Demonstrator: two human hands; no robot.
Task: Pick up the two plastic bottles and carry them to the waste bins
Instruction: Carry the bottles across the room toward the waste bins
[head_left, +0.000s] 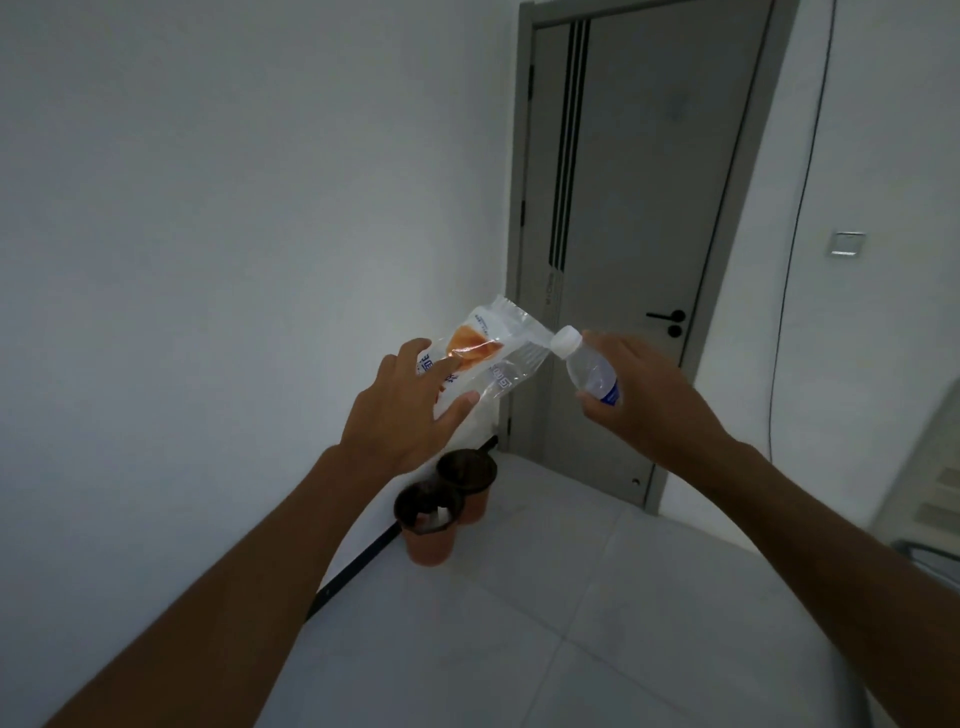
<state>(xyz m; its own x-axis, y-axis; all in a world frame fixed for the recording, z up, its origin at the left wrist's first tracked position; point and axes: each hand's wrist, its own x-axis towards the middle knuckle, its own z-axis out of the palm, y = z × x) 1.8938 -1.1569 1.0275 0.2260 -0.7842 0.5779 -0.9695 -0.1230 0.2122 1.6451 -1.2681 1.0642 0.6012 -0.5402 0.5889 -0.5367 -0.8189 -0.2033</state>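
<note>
While I stand facing the white wall, my left hand (410, 410) is up on the left, fingers spread, thumb pinning a clear plastic wrapper (480, 358) with an orange print against them. Just right of it, my right hand (644, 400) grips a small clear water bottle (589, 371), white cap tilted toward the wrapper. Below, two orange waste bins (434, 525) with dark liners stand touching on the floor by the wall. Farther right is a closed grey door (639, 234).

two bins (429, 525), one bottle (589, 370), one wrapper (483, 358)
</note>
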